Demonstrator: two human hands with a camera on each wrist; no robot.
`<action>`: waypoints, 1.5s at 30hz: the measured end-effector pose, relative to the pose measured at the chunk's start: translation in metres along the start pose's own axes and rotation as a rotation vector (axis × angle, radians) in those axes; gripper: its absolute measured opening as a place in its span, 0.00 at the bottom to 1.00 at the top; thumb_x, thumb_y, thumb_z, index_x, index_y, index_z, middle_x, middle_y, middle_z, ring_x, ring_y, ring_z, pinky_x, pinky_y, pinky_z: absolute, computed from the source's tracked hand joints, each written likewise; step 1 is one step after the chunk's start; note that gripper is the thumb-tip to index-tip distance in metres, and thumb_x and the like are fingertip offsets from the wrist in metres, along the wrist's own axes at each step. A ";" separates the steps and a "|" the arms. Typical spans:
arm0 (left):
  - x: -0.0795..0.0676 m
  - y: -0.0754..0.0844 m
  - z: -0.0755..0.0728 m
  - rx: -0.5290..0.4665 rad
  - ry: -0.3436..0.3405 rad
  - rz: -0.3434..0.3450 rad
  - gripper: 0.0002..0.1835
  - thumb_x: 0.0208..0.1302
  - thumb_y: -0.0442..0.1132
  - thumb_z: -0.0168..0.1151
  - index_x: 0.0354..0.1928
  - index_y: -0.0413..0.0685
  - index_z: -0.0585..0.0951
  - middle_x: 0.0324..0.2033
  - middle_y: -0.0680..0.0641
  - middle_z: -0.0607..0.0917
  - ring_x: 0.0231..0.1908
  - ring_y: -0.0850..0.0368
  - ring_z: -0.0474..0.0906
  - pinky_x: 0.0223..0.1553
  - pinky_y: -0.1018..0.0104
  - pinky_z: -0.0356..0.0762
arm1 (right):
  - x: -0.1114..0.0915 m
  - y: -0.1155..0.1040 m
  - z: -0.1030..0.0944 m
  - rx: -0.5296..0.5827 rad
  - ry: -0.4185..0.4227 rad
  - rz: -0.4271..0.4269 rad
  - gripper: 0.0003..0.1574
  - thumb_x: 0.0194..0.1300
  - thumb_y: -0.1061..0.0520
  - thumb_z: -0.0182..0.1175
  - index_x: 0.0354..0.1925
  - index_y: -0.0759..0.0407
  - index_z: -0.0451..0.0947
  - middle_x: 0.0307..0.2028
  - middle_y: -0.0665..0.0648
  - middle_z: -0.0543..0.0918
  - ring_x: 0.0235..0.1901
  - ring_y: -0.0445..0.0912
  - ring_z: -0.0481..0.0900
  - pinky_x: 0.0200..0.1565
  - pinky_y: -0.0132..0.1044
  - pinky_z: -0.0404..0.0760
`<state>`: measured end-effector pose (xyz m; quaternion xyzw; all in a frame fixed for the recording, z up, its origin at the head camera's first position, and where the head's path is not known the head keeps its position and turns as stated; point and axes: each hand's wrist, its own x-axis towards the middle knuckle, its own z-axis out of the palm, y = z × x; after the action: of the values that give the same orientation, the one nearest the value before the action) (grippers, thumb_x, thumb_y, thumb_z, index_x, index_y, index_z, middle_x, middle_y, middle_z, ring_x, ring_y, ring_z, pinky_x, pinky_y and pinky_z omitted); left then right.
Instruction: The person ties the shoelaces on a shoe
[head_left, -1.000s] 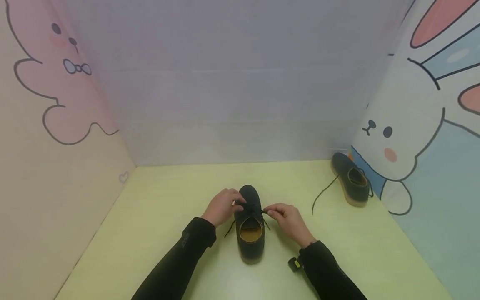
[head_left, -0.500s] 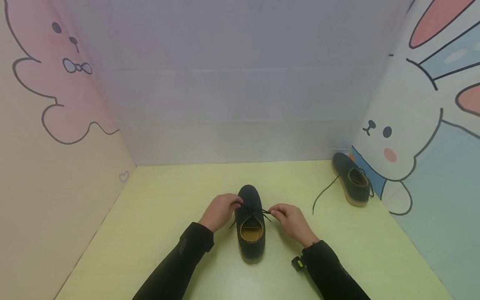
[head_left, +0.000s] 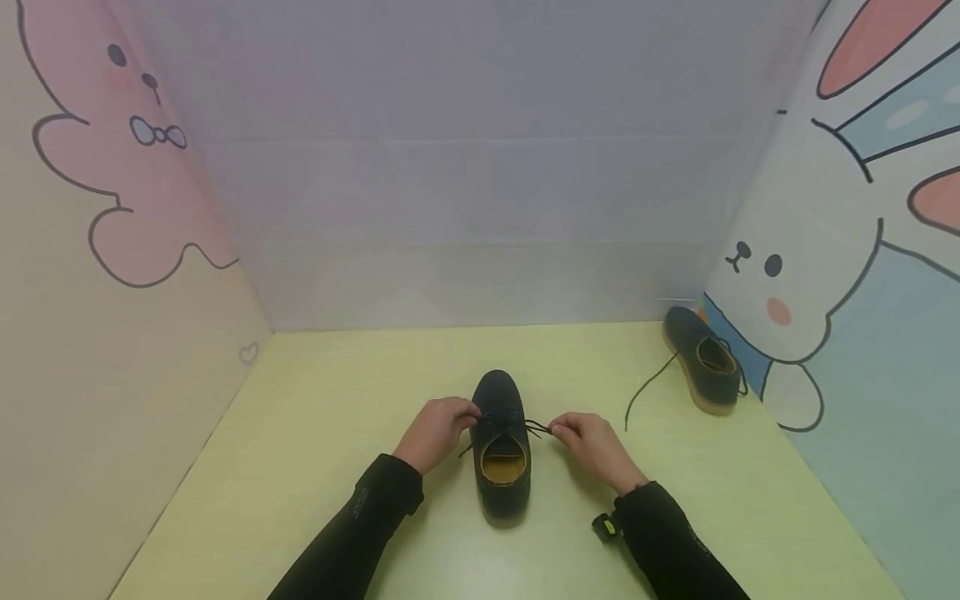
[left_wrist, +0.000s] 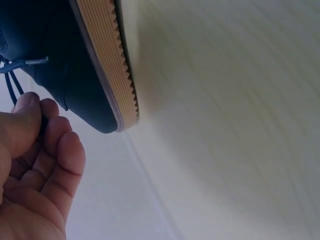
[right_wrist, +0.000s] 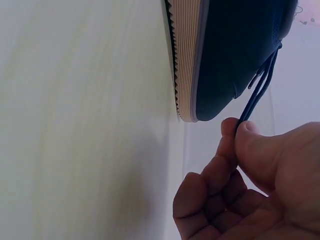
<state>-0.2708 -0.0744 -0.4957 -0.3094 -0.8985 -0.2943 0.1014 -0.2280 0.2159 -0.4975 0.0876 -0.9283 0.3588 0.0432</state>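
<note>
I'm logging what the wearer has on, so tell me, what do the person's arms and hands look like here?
The left sleeve and right sleeve are long and black, reaching the wrists. The left one has a faint grey marking near its cuff, too small to read. A small black device with a yellow-green patch sits by the right cuff. The left grip and right grip are gloveless.

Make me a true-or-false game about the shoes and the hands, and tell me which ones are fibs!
1. The right hand pinches lace. True.
2. The left hand is waving in the air. False: it pinches lace too.
3. The middle shoe points its toe away from the person. True.
4. The other shoe is on the left. False: it sits at the far right.
5. The pink animal on the wall has a bow. True.
</note>
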 end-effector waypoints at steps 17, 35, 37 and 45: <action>-0.034 0.007 -0.007 -0.125 0.053 -0.303 0.12 0.71 0.47 0.72 0.48 0.49 0.90 0.40 0.53 0.92 0.38 0.59 0.84 0.40 0.63 0.82 | -0.012 -0.004 -0.006 0.434 -0.186 0.149 0.23 0.80 0.49 0.62 0.56 0.68 0.84 0.45 0.62 0.90 0.37 0.47 0.83 0.36 0.36 0.81; -0.038 0.012 -0.011 -0.126 -0.051 -0.187 0.04 0.68 0.35 0.74 0.40 0.53 0.92 0.33 0.57 0.91 0.34 0.65 0.79 0.37 0.70 0.78 | -0.015 -0.008 0.001 0.244 -0.093 0.023 0.08 0.74 0.53 0.69 0.47 0.53 0.90 0.44 0.51 0.92 0.42 0.41 0.83 0.45 0.34 0.80; -0.040 0.010 -0.013 -0.118 -0.046 -0.207 0.03 0.68 0.35 0.73 0.39 0.53 0.92 0.33 0.58 0.90 0.35 0.64 0.79 0.38 0.69 0.77 | -0.017 -0.004 -0.002 0.225 -0.092 0.037 0.08 0.74 0.54 0.68 0.47 0.54 0.90 0.43 0.51 0.92 0.42 0.40 0.83 0.45 0.34 0.80; -0.048 0.001 -0.021 -0.119 -0.056 -0.249 0.03 0.67 0.35 0.74 0.39 0.52 0.92 0.33 0.59 0.90 0.34 0.66 0.77 0.38 0.69 0.76 | -0.025 0.011 -0.015 0.178 -0.113 0.067 0.06 0.74 0.56 0.68 0.45 0.55 0.90 0.41 0.51 0.91 0.39 0.41 0.80 0.43 0.33 0.77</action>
<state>-0.2321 -0.1102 -0.4959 -0.2090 -0.9134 -0.3488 0.0205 -0.2058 0.2373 -0.4967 0.0803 -0.8960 0.4357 -0.0292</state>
